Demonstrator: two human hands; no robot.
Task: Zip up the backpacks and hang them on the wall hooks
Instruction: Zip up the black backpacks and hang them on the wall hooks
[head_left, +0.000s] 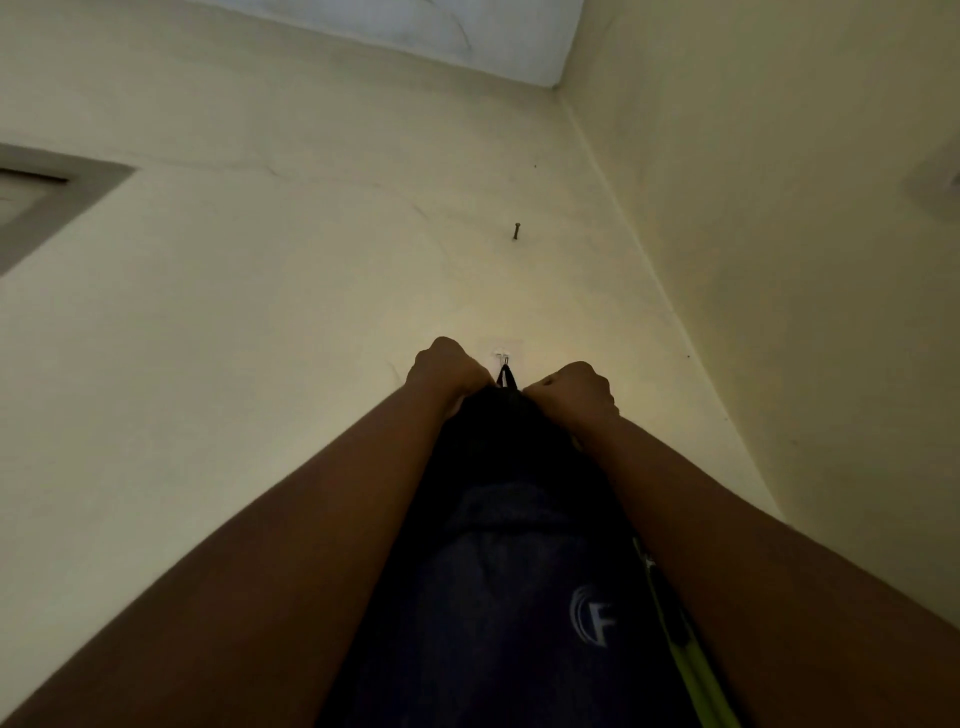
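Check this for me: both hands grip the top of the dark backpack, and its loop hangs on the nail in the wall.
Wrong on one point. The loop hangs on the small clear wall hook, not the nail, which stands bare higher up, as the head view shows. The left hand and right hand do grip the top of the dark backpack.

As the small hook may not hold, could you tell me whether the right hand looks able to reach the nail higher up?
Probably yes: only bare wall lies between the right hand and the nail. But it grips the backpack, so it must let go first.
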